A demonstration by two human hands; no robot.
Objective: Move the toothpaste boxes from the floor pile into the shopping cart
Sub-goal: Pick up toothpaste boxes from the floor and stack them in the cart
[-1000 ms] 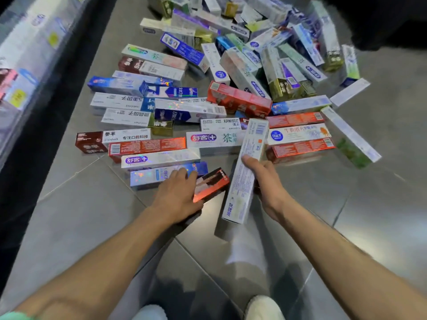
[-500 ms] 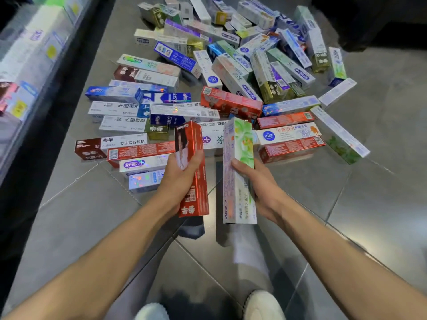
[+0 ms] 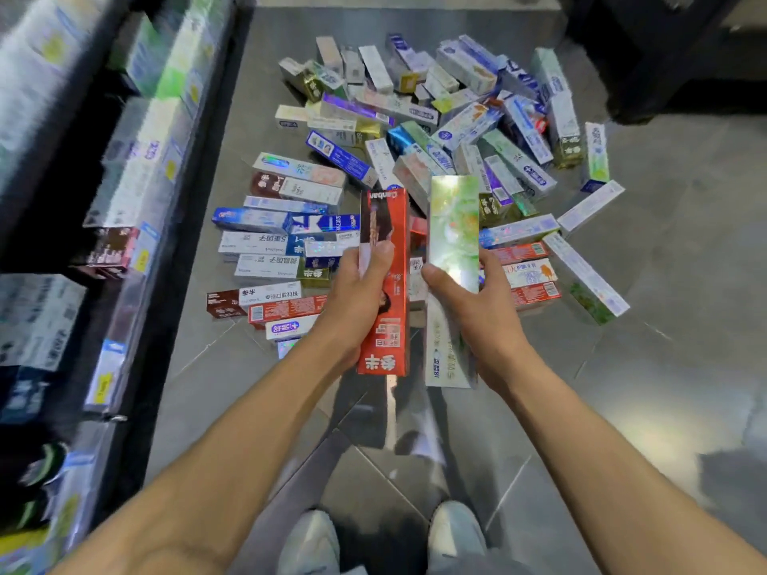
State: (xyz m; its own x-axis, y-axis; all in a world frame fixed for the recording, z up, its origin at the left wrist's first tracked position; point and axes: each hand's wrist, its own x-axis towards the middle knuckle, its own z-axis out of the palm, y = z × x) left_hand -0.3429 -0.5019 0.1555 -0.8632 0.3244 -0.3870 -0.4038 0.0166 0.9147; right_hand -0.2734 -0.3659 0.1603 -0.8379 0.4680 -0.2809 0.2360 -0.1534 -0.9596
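Note:
A wide pile of toothpaste boxes lies scattered on the grey tiled floor ahead of me. My left hand grips a long red toothpaste box, held lengthwise above the near edge of the pile. Beside it, my right hand grips a long white-and-green toothpaste box with a shiny top face. The two held boxes are side by side, a small gap apart. No shopping cart is in view.
Store shelves stocked with boxed goods run along the left, close to the pile. A dark fixture stands at the far right. My two white shoes show at the bottom, on bare floor tiles that stretch to the right.
Both hands picked a box off the floor, one red and one white-green, and lifted them up toward me. My view has risen and swung left, bringing the shelves into sight.

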